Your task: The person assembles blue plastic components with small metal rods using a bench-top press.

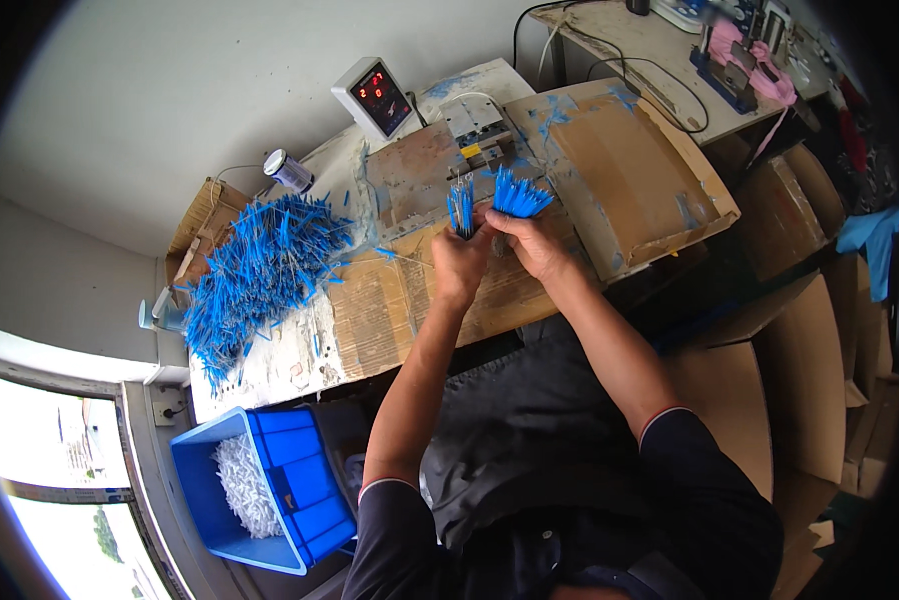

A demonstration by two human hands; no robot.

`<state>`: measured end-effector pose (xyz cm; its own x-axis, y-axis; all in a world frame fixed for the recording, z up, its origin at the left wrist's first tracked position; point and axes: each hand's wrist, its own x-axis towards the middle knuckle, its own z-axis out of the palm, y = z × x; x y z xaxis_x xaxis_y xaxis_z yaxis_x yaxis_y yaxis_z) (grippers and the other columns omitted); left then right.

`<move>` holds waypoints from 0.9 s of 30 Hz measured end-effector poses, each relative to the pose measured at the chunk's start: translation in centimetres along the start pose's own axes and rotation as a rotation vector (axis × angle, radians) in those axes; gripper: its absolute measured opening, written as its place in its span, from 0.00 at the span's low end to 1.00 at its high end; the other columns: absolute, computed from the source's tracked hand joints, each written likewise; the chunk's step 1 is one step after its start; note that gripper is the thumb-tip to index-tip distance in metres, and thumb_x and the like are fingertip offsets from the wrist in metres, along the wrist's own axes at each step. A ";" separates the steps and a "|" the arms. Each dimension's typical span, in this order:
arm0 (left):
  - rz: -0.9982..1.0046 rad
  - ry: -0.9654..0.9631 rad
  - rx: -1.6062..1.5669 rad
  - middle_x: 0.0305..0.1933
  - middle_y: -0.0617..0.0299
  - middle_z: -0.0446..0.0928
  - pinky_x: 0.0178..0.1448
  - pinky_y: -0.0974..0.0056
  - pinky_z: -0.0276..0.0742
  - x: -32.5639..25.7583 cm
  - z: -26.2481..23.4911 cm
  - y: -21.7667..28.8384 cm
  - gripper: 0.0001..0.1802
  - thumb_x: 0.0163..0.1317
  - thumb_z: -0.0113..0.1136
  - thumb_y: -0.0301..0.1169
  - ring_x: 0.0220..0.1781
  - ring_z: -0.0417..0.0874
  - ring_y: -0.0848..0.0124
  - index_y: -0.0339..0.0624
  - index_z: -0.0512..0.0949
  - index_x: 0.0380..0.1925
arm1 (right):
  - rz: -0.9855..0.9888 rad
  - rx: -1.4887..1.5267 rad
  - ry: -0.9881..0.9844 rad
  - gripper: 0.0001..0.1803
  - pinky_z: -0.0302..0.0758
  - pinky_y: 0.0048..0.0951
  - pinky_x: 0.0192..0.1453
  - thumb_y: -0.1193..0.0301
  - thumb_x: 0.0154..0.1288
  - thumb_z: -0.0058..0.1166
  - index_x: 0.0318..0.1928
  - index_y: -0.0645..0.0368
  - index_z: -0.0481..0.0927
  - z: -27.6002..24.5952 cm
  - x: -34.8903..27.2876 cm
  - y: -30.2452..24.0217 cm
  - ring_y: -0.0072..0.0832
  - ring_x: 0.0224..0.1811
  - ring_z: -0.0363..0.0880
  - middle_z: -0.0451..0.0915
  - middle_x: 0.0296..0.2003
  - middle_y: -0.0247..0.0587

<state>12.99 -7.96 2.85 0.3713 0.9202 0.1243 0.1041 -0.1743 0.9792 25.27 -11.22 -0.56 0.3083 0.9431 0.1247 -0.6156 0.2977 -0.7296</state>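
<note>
Above the front of the workbench, my left hand (457, 262) is closed round a small upright bundle of thin blue sticks (460, 205) with pale, shiny tips. Close beside it, my right hand (531, 244) grips a thicker bundle of blue sticks (520, 195) that fans out at the top. The two hands meet at the thumbs, and the lower ends of both bundles are hidden by the fingers. A large tangled heap of similar blue sticks (264, 265) lies on the left of the bench.
Behind my hands stands a small metal fixture (477, 130), near a box with a red digital display (373, 97). A cardboard tray (634, 185) lies right, a tin (287, 171) at back left. Below left, a blue bin (304, 490) holds white pieces (246, 487). Cardboard boxes (729, 400) crowd the right.
</note>
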 end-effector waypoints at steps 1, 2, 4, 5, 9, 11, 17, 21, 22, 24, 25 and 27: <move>-0.027 -0.006 -0.016 0.20 0.73 0.74 0.23 0.72 0.63 -0.1 -0.5 -0.1 0.06 0.65 0.67 0.31 0.20 0.70 0.83 0.40 0.86 0.36 | 0.016 0.002 -0.014 0.08 0.78 0.31 0.50 0.76 0.62 0.66 0.41 0.62 0.84 0.2 0.0 0.0 0.29 0.39 0.85 0.86 0.35 0.39; -0.087 0.018 0.076 0.20 0.71 0.75 0.24 0.72 0.65 -0.4 -1.1 -0.1 0.07 0.64 0.68 0.31 0.20 0.71 0.83 0.39 0.86 0.38 | -0.077 0.009 0.068 0.08 0.79 0.31 0.48 0.76 0.62 0.66 0.42 0.62 0.84 0.5 -0.1 0.0 0.29 0.38 0.85 0.86 0.35 0.39; -0.026 0.079 0.179 0.25 0.64 0.80 0.31 0.68 0.71 -0.7 -2.7 -0.4 0.07 0.63 0.67 0.30 0.25 0.77 0.79 0.39 0.86 0.38 | -0.265 -0.036 0.247 0.09 0.80 0.29 0.45 0.76 0.63 0.65 0.44 0.64 0.83 0.1 -0.3 -0.2 0.27 0.35 0.85 0.86 0.34 0.39; 0.038 0.126 0.282 0.30 0.57 0.85 0.37 0.64 0.76 -0.8 -3.9 -0.5 0.07 0.63 0.66 0.29 0.30 0.82 0.76 0.39 0.85 0.39 | -0.257 -0.033 0.239 0.09 0.80 0.29 0.45 0.76 0.63 0.65 0.44 0.64 0.83 0.3 -0.4 0.2 0.27 0.35 0.85 0.86 0.34 0.39; 0.351 0.092 0.842 0.44 0.56 0.82 0.44 0.53 0.79 -0.2 -11.0 -1.4 0.10 0.60 0.64 0.28 0.42 0.84 0.49 0.44 0.84 0.43 | -0.523 -0.452 0.288 0.05 0.79 0.25 0.41 0.77 0.70 0.58 0.43 0.65 0.82 1.0 -1.4 0.5 0.21 0.33 0.83 0.84 0.32 0.35; 0.370 0.008 0.923 0.47 0.59 0.81 0.45 0.52 0.80 -0.4 -13.2 -1.9 0.12 0.59 0.64 0.28 0.43 0.84 0.51 0.45 0.84 0.43 | -0.282 -0.560 0.054 0.06 0.79 0.25 0.39 0.77 0.70 0.58 0.45 0.65 0.82 0.5 -0.5 1.5 0.20 0.31 0.81 0.83 0.30 0.33; 0.397 -0.071 1.039 0.53 0.63 0.81 0.47 0.53 0.80 0.0 -15.4 -3.8 0.13 0.57 0.63 0.25 0.47 0.85 0.54 0.47 0.84 0.44 | -0.236 -0.381 0.117 0.06 0.80 0.26 0.34 0.72 0.70 0.59 0.41 0.63 0.82 0.8 -0.4 1.2 0.21 0.27 0.81 0.82 0.28 0.35; 0.684 -0.048 1.039 0.48 0.63 0.79 0.43 0.57 0.80 -0.3 -13.4 -2.7 0.18 0.51 0.61 0.21 0.42 0.84 0.58 0.50 0.84 0.43 | -0.030 -0.166 0.091 0.10 0.82 0.31 0.30 0.68 0.66 0.63 0.38 0.63 0.81 -0.5 -0.4 -0.1 0.28 0.25 0.83 0.83 0.28 0.42; 0.831 -0.028 1.027 0.45 0.63 0.78 0.41 0.58 0.80 -0.5 -12.6 -2.1 0.20 0.49 0.60 0.20 0.39 0.84 0.60 0.51 0.83 0.43 | 0.031 -0.176 0.050 0.10 0.82 0.31 0.31 0.68 0.67 0.63 0.38 0.63 0.81 -0.6 -0.4 -0.2 0.28 0.26 0.84 0.84 0.29 0.43; 0.915 -0.057 1.001 0.42 0.63 0.77 0.40 0.59 0.79 -0.9 -10.9 -0.7 0.20 0.49 0.60 0.20 0.36 0.82 0.63 0.52 0.83 0.43 | 0.143 -0.186 -0.002 0.10 0.83 0.31 0.32 0.68 0.68 0.61 0.38 0.63 0.82 -0.5 -0.4 -0.3 0.28 0.28 0.85 0.84 0.30 0.43; 0.987 -0.082 0.987 0.39 0.64 0.75 0.38 0.60 0.79 -1.0 -10.1 -0.1 0.20 0.48 0.60 0.20 0.34 0.80 0.65 0.53 0.83 0.42 | 0.134 -0.193 0.007 0.10 0.83 0.31 0.32 0.68 0.68 0.61 0.38 0.63 0.82 -0.3 -0.4 -0.2 0.28 0.28 0.85 0.84 0.30 0.43; 1.044 -0.142 0.979 0.39 0.64 0.75 0.38 0.62 0.78 -0.8 -9.1 0.3 0.19 0.49 0.61 0.23 0.34 0.79 0.67 0.52 0.84 0.43 | 0.167 -0.216 -0.132 0.10 0.82 0.28 0.35 0.68 0.70 0.60 0.39 0.64 0.83 -0.2 -0.5 -0.1 0.26 0.29 0.85 0.85 0.31 0.40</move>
<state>4.39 -5.53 4.51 0.7529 0.1918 0.6295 0.2912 -0.9549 -0.0573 25.29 -11.75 -0.71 0.1097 0.9917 0.0670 -0.4774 0.1117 -0.8715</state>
